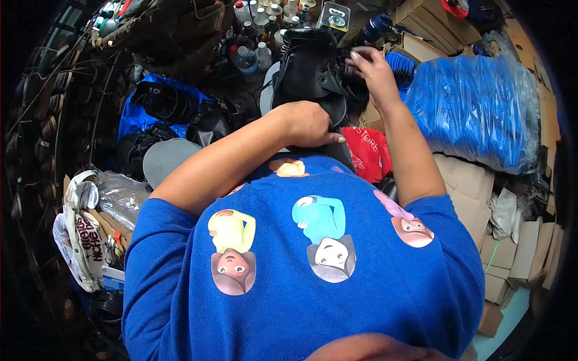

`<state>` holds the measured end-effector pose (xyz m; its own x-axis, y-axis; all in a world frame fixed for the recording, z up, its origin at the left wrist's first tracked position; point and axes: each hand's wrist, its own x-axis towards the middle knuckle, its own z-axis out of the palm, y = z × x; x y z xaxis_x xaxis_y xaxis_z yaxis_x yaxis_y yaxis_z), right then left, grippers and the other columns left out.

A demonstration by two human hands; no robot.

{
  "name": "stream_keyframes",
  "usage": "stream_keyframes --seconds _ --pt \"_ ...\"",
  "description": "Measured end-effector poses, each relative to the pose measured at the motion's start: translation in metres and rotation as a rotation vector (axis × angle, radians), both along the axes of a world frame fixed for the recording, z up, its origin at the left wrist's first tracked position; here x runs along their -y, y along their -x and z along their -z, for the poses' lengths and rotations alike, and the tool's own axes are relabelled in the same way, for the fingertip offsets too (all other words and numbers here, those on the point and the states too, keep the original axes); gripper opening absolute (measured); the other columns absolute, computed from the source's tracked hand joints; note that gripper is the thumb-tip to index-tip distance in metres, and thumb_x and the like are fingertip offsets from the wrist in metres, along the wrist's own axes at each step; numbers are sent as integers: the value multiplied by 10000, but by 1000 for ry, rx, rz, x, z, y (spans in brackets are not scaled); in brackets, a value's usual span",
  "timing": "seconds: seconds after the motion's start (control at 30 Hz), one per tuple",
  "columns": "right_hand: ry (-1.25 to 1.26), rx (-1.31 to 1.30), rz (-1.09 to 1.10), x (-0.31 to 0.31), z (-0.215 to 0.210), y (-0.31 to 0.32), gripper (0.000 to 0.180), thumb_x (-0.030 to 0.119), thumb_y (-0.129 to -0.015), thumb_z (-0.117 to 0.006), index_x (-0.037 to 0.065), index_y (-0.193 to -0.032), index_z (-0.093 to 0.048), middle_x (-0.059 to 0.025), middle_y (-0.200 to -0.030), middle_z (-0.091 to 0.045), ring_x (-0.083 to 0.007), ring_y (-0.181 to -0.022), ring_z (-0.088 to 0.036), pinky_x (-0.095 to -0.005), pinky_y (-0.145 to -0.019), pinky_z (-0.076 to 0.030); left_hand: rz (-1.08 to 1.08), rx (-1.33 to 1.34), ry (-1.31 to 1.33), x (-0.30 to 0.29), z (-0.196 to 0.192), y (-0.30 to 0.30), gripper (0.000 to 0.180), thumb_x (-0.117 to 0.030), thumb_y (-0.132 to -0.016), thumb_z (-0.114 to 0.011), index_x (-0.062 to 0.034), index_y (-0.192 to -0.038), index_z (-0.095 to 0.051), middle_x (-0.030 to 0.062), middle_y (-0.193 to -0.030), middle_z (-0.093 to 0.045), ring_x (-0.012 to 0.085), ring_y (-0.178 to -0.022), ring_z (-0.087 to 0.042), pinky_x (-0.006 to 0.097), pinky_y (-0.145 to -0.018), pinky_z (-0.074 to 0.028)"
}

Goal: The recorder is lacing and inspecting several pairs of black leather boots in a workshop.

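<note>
The bare left hand [304, 122] hides its own curled fingers, so any grip on the black, leather-like piece with eyelets [306, 69] cannot be told. Dark material beside the bare right hand [373, 71] merges into shadow. The lower edge cuts off the blue, figure-printed T-shirt [274, 319].

btls [261, 21] bhd shoe pc [307, 69] | bundle [472, 111] to R | cloth [79, 219] far L

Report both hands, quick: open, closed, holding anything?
Left hand: fingers curled at the black shoe upper; fingertips hidden, grip cannot be told.
Right hand: fingers bent, beside the black shoe upper; whether it holds anything cannot be told.
</note>
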<state>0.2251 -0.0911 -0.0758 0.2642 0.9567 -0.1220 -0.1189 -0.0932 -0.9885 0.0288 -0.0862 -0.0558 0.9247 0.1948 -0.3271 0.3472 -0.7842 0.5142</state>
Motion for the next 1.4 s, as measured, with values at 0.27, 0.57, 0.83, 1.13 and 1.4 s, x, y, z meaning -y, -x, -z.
stream_keyframes --seconds 0.27,0.57,0.83,1.13,1.4 --pt "82 121 -114 34 38 18 268 292 -888 -547 35 -879 -621 5 -793 -599 -78 -732 -522 -225 -699 -415 30 219 -46 16 -6 17 498 -454 -838 -520 16 -717 -635 183 -761 -579 350 -720 -589 424 -682 -474" --pt "326 -533 -11 25 22 25 154 159 -870 -554 51 -972 -597 -39 -924 -646 -151 -862 -612 -272 -830 -470 76 306 -81 10 -6 25 455 -412 -839 -533 15 -708 -615 176 -728 -550 352 -686 -573 428 -662 -463" --pt "127 -762 -196 21 4 20 174 225 -917 -480 75 -922 -567 -29 -806 -569 -194 -817 -546 -332 -768 -433 -109 259 96 7 -4 36 464 -406 -871 -496 30 -772 -619 213 -792 -579 389 -755 -569 442 -709 -457" --pt "14 -398 -29 8 7 13 139 220 -883 -541 85 -903 -567 22 -771 -541 -85 -721 -497 -246 -707 -416 36 56 23 13 -19 7 519 -453 -871 -459 12 -718 -635 202 -725 -605 362 -736 -600 428 -704 -477" --pt "-78 236 118 2 -3 45 192 214 -889 -546 25 -921 -553 -46 -869 -595 -128 -804 -561 -260 -743 -442 4 27 -43 9 -9 -19 476 -455 -825 -504 -14 -700 -633 178 -736 -620 346 -737 -603 432 -704 -473"
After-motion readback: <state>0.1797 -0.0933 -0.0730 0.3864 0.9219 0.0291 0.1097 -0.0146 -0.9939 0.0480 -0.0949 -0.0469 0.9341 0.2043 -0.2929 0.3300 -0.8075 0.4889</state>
